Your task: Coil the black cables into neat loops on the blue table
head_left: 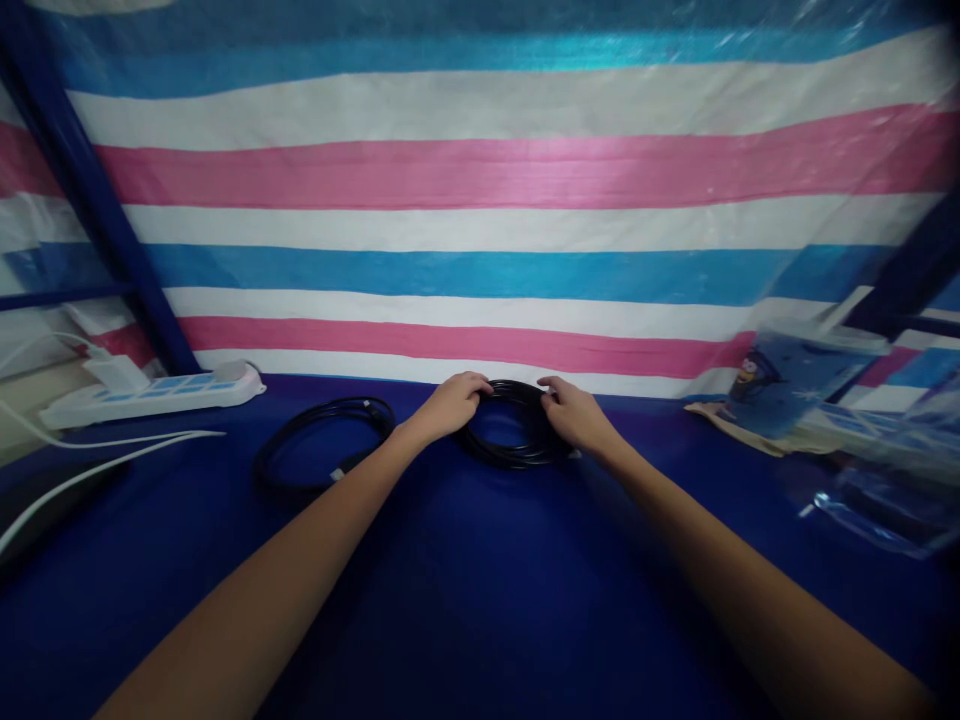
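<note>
A coil of black cable [517, 452] lies on the blue table top [465, 590], close to the striped back wall. My left hand [450, 402] grips the coil's left side with fingers curled over it. My right hand [574, 412] grips its right side the same way. Both forearms reach straight forward across the table. A second, looser loop of black cable [319, 445] lies just left of my left wrist, untouched.
A white power strip [154, 393] with white leads [105, 460] sits at the back left. Clear plastic packaging [877, 495] and a blue printed bag [787, 385] lie at the right. A pink, white and blue striped sheet [495, 200] forms the back wall.
</note>
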Demonstrator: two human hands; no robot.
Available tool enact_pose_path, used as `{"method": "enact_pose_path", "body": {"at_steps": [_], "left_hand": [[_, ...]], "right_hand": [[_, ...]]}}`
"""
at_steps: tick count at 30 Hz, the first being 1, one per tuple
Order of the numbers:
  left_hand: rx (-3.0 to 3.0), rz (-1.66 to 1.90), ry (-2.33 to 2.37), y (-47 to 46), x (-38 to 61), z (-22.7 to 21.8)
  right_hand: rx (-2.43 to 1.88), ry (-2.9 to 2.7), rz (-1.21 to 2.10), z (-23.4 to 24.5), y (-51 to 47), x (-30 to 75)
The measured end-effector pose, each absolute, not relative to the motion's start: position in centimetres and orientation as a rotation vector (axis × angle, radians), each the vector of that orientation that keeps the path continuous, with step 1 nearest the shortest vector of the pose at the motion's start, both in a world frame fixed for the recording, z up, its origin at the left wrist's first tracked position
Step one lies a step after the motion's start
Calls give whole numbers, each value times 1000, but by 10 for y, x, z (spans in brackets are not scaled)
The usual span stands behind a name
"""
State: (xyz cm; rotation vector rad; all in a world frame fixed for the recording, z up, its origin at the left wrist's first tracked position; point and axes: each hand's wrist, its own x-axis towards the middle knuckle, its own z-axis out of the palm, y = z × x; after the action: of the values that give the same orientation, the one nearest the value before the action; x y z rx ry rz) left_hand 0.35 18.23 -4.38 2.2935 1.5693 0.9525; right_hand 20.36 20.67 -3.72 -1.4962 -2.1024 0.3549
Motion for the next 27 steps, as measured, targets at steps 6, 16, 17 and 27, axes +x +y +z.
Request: {"method": "enact_pose_path", "body": {"at_steps": [6,16,17,27], "left_hand": [[2287,990,1843,173,17,-39],[2144,941,1789,188,-10,-37],[2145,950,1757,188,-12,-40],[2116,978,1638,187,-9,-49]], "right_hand": [[-1567,-1965,238,-22,204,209],[-1530,-1980,516,-37,224,195],[-1505,-1975,541,-40,225,196],[-1426,-1950,659,-49,219,201]]}}
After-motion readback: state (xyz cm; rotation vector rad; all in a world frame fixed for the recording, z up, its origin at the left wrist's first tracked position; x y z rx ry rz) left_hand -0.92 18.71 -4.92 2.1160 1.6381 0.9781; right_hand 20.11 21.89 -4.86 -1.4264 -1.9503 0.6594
